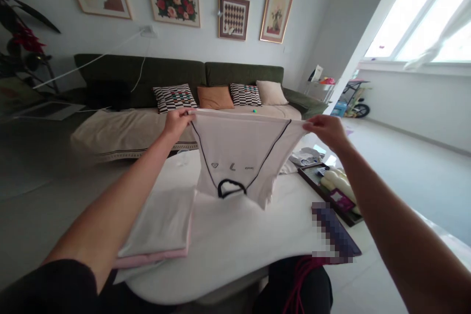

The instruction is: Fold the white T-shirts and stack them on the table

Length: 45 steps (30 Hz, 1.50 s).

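Observation:
A white T-shirt (239,147) with dark piping, small printed marks and a black-edged collar hangs stretched between my two hands over the white table (228,240). Its collar is at the bottom, near the tabletop. My left hand (179,121) pinches one upper corner of the fabric. At the other upper corner my right hand (326,128) grips it, fingers closed. Left of the shirt, a stack of folded clothes (162,221), white over pink, lies on the table.
On the table's right side are a dark tray (316,181) with packaged items, a blurred purple object (336,230) and a crumpled plastic bag (307,156). Beyond the table stands a green sofa (147,73) with several cushions. A laptop (47,109) is at far left.

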Each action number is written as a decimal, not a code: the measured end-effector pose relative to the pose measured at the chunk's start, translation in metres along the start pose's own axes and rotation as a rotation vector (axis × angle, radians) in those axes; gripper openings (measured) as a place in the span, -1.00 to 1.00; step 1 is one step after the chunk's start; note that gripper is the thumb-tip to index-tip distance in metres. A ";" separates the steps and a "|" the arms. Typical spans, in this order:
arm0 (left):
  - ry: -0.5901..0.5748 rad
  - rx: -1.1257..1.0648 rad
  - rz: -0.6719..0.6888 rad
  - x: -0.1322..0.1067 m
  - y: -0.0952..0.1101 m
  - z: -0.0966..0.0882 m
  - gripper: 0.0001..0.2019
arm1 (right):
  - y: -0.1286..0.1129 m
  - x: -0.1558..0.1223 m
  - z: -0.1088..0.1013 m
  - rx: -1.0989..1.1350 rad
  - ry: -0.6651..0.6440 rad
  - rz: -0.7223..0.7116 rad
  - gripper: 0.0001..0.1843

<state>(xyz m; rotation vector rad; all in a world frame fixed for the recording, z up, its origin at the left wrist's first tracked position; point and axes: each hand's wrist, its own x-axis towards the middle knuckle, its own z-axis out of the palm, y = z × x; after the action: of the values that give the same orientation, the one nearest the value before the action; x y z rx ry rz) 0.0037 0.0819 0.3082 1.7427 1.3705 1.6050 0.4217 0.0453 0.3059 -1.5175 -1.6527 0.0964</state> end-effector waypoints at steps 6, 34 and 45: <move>-0.228 0.035 0.128 -0.047 -0.023 -0.005 -0.59 | 0.031 -0.075 -0.014 -0.078 0.090 -0.035 -0.70; -0.934 0.702 -0.044 -0.243 -0.177 0.118 -0.40 | 0.117 -0.302 0.144 -0.405 -0.651 0.152 -0.45; -1.124 0.534 0.112 -0.317 -0.131 0.079 -0.90 | 0.118 -0.315 0.114 -0.292 -0.639 0.063 -0.79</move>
<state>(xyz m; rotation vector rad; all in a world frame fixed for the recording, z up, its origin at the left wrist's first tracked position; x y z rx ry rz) 0.0708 -0.1033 0.0158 2.4255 1.1062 0.0710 0.4050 -0.1351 0.0005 -1.8863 -2.1882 0.4270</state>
